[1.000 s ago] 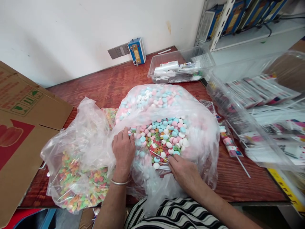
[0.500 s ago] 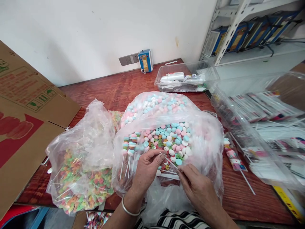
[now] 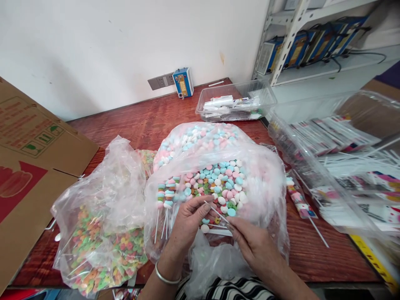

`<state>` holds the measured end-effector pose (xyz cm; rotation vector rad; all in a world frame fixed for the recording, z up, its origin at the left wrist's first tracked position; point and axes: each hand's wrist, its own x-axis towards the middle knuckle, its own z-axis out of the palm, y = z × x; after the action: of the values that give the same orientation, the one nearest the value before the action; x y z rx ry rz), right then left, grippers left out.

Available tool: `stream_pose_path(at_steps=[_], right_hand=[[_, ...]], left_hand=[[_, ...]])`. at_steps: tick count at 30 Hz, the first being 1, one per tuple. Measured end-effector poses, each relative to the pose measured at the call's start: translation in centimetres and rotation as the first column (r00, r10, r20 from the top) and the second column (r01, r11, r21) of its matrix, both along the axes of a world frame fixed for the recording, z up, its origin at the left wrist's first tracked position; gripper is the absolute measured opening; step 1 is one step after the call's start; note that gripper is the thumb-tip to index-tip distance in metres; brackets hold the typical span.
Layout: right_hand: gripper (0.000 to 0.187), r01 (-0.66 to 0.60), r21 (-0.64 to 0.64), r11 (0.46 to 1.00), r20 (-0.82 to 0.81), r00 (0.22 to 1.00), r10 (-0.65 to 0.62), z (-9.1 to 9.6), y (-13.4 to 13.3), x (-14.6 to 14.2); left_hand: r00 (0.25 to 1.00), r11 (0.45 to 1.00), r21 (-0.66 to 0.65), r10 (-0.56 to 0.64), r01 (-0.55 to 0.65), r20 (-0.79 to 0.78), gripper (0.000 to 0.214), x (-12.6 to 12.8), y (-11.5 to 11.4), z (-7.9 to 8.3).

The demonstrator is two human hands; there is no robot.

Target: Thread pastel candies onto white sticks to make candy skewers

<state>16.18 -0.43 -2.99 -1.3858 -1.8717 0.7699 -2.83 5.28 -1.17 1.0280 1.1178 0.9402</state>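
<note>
A thin white stick [image 3: 218, 213] slants between my two hands above the candies. My right hand [image 3: 253, 241] pinches its lower end between thumb and fingertips. At the upper end my left hand [image 3: 187, 225], with a bangle at the wrist, has thumb and index finger closed against the stick; whether a candy is also in that pinch is hidden. Under them a clear plastic bag [image 3: 268, 183] lies spread open, holding pink, white and blue round candies [image 3: 229, 183] and small ring candies [image 3: 200, 189]. Left of my left hand, several threaded candy skewers [image 3: 169, 193] rest on the bag.
A bag of ring candies [image 3: 96, 250] lies left, beside a cardboard box [image 3: 37, 166]. Behind stand a clear tray [image 3: 203, 109] and a blue device [image 3: 183, 82]. On the right are a wrapped candy skewer [image 3: 301, 200] and a large clear bin [image 3: 300, 162] of packaging and sticks.
The view has shifted slightly, so most things sit a little further left. Both hands keep nearly the same pose around the white stick.
</note>
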Motion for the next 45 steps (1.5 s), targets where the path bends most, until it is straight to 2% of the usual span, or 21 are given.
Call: stream_pose_path(at_steps=[2,3,5,6,9,11,12,16,20,24,27,32,34,37,39,41,43,45], right_hand=[[0.030,0.151,-0.071,0.986,-0.047,0.987,-0.154,-0.1,0.2,0.9],[0.030,0.250,-0.106,0.962,-0.065,0.964,-0.258,0.0,0.3,1.4],[0.030,0.376,-0.219,0.901,-0.133,0.903,-0.409,0.2,0.5,2.4],[0.030,0.383,-0.301,0.873,-0.202,0.869,-0.451,0.3,0.6,2.8],[0.027,0.249,-0.535,0.808,-0.467,0.710,-0.527,0.4,0.5,3.1],[0.029,0.155,-0.610,0.778,-0.556,0.616,-0.558,0.4,0.3,2.8],[0.031,0.128,-0.629,0.766,-0.567,0.599,-0.566,0.3,0.2,2.6],[0.033,0.102,-0.660,0.744,-0.552,0.606,-0.573,0.1,-0.4,2.3],[0.034,0.118,-0.655,0.747,-0.535,0.626,-0.568,0.0,-0.6,2.5],[0.030,0.094,-0.638,0.764,-0.548,0.642,-0.536,-0.1,-0.6,2.2],[0.028,0.079,-0.638,0.766,-0.545,0.656,-0.521,-0.2,-0.7,2.1],[0.027,0.141,-0.620,0.772,-0.532,0.648,-0.545,-0.4,-0.7,2.6],[0.028,0.170,-0.616,0.769,-0.521,0.645,-0.559,-0.4,-0.6,2.8],[0.027,0.186,-0.613,0.768,-0.494,0.668,-0.557,-0.1,-0.3,2.5],[0.024,0.168,-0.613,0.772,-0.482,0.695,-0.534,-0.1,-0.1,2.0],[0.022,0.140,-0.610,0.780,-0.477,0.721,-0.503,-0.2,0.0,1.6],[0.020,0.113,-0.591,0.799,-0.486,0.741,-0.464,-0.5,0.0,1.1],[0.019,0.092,-0.559,0.824,-0.506,0.750,-0.427,-0.9,0.0,0.9]], left_hand=[[0.981,0.997,0.067,0.042,-0.029,-0.190,0.033,-0.5,0.6,-0.4],[0.947,0.990,0.141,0.074,-0.030,-0.313,0.031,-0.7,1.0,-0.6],[0.838,0.949,0.311,0.134,0.045,-0.529,0.023,-0.8,1.8,-1.0],[0.785,0.921,0.373,0.148,0.112,-0.601,0.021,-0.6,2.2,-1.2],[0.696,0.846,0.444,0.127,0.297,-0.707,0.023,0.6,3.4,-1.6],[0.660,0.811,0.452,0.111,0.372,-0.743,0.025,1.6,4.1,-1.7],[0.640,0.798,0.450,0.108,0.400,-0.761,0.026,2.1,4.4,-1.7],[0.578,0.772,0.437,0.113,0.461,-0.808,0.026,2.8,4.8,-1.4],[0.544,0.802,0.403,0.119,0.440,-0.831,0.015,2.5,4.1,-1.2],[0.482,0.817,0.328,0.071,0.474,-0.873,0.007,2.5,3.7,-1.9],[0.562,0.834,0.346,0.053,0.430,-0.826,0.011,2.2,3.8,-2.4],[0.717,0.919,0.339,0.098,0.201,-0.690,0.011,0.6,3.5,-1.8],[0.814,0.959,0.261,0.064,0.109,-0.577,0.012,0.0,3.1,-1.4],[0.962,0.997,0.030,-0.063,0.074,-0.266,0.018,-0.3,2.0,-1.0],[0.996,0.990,-0.124,-0.079,0.073,-0.045,0.023,-0.1,1.3,-1.0],[0.995,0.969,-0.239,-0.042,0.063,0.093,0.027,0.4,0.7,-1.0],[0.987,0.954,-0.295,-0.011,0.059,0.161,0.030,0.9,0.3,-1.1],[0.984,0.952,-0.297,-0.021,0.074,0.178,0.030,1.3,0.2,-1.2]])
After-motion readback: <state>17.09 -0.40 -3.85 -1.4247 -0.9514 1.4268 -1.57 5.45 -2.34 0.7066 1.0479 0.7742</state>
